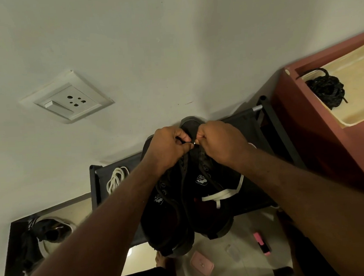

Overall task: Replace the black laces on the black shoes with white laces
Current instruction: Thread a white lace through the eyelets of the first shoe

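Observation:
Two black shoes stand side by side on a dark fabric shelf (246, 129), the left shoe (167, 219) and the right shoe (210, 200). My left hand (169, 147) and my right hand (219, 142) are both curled over the toe end of the right shoe. My right hand pinches the tip of a white lace (221, 196), whose loose length trails across that shoe. My left hand grips the shoe's upper beside the tip. A coiled white lace (115, 180) lies on the shelf's left end. A bundle of black laces (326, 90) sits in a cream tray (360, 114).
The tray rests on a reddish-brown cabinet (317, 142) to the right. A wall socket (68, 98) is on the white wall. Another shoe (52, 233) sits lower left. Pink objects (201, 263) lie on the floor below, near my foot (163, 260).

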Demonstrator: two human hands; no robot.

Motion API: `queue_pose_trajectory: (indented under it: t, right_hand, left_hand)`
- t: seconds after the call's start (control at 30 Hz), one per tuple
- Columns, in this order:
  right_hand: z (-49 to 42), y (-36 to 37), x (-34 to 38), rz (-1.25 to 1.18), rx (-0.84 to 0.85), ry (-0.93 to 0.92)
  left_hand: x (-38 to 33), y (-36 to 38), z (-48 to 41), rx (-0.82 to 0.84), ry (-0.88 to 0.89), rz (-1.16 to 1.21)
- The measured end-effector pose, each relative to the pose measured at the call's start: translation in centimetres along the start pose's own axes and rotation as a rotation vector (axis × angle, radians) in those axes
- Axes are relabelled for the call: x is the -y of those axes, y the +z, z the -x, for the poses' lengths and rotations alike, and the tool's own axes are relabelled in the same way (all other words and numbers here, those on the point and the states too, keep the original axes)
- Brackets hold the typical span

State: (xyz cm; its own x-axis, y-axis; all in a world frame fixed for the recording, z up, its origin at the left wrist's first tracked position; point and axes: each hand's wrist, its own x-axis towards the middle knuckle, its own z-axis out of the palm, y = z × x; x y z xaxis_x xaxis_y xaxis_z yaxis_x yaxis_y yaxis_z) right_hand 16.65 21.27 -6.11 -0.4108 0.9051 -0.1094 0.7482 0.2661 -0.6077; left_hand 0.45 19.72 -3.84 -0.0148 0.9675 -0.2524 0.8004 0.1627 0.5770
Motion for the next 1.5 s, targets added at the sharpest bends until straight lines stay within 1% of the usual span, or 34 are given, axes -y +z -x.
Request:
queue_pose_trajectory:
  t: [0.13, 0.3, 0.4, 0.6, 0.83, 0.97, 1.1, 1.17, 1.37, 1.43, 1.5]
  right_hand:
    - [-0.1, 0.2, -0.1, -0.012, -0.026, 0.016]
    - [-0.1, -0.2, 0.1, -0.072, 0.033, 0.011]
    - [-0.1, -0.1, 0.2, -0.092, 0.012, 0.008]
    - [-0.2, -0.1, 0.1, -0.053, 0.024, -0.013]
    - [-0.5, 0.2, -0.3, -0.085, 0.016, 0.022]
    - [-0.5, 0.2, -0.4, -0.175, -0.012, 0.034]
    - [-0.7, -0.1, -1.0, -0.342, -0.040, 0.120]
    - [-0.7, -0.6, -1.1, -0.381, -0.023, 0.136]
    - [-0.5, -1.1, -1.1, -0.399, 0.024, 0.108]
    - [-0.6, -1.0, -1.2, -0.412, 0.022, 0.112]
    - [-0.6, -0.9, -1.2, -0.434, 0.003, 0.115]
  left_hand:
    - [-0.1, 0.2, 0.4, -0.019, 0.028, -0.020]
    - [-0.3, 0.3, 0.7, -0.031, 0.087, -0.093]
    - [-0.2, 0.5, 0.7, -0.028, 0.139, -0.136]
    - [0.2, 0.8, 0.6, -0.052, 0.182, -0.140]
    - [0.6, 1.3, 0.8, -0.096, 0.197, -0.098]
    - [0.6, 1.5, 0.9, -0.134, 0.169, -0.056]
    - [0.4, 1.7, 1.2, -0.152, 0.151, -0.056]
    - [0.2, 1.6, 1.3, -0.138, 0.160, -0.111]
    - [-0.6, 0.5, 0.1, -0.011, 0.245, -0.347]
    - [-0.5, 0.5, 0.0, -0.010, 0.256, -0.351]
    - [0.0, 0.7, 0.1, -0.047, 0.230, -0.263]
